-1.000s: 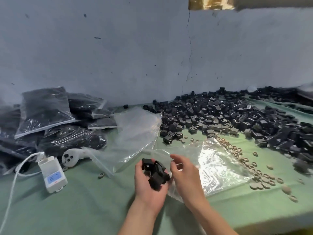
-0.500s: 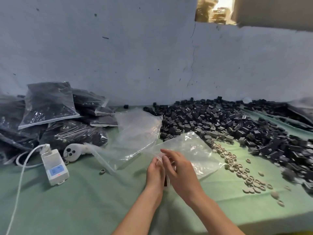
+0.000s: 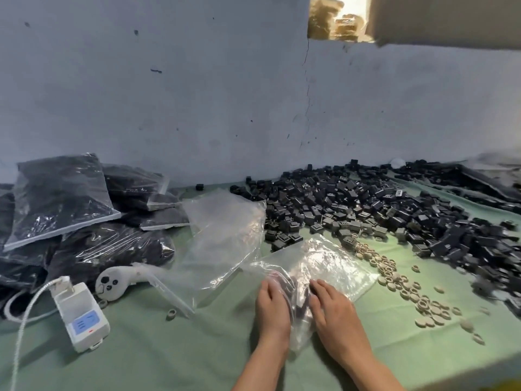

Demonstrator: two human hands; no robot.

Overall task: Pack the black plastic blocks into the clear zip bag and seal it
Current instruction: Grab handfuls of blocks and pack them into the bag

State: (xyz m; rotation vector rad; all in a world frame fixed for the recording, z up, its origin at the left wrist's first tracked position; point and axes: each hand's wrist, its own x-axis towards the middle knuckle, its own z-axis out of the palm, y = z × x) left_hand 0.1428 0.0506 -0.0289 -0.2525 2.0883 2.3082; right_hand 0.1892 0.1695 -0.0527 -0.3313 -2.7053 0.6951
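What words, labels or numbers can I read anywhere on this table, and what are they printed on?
No text here can be read.
White device: its blue panel shows pale marks and a small red mark, too blurred to read.
Black blocks: a few carry pale specks, too small to tell if they are print.
Filled bags: only glare on the plastic, no label visible.

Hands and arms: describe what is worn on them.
The left hand and right hand are bare, with no gloves, rings or watch visible. The forearms are bare too, with no sleeve showing down to the picture's lower edge.
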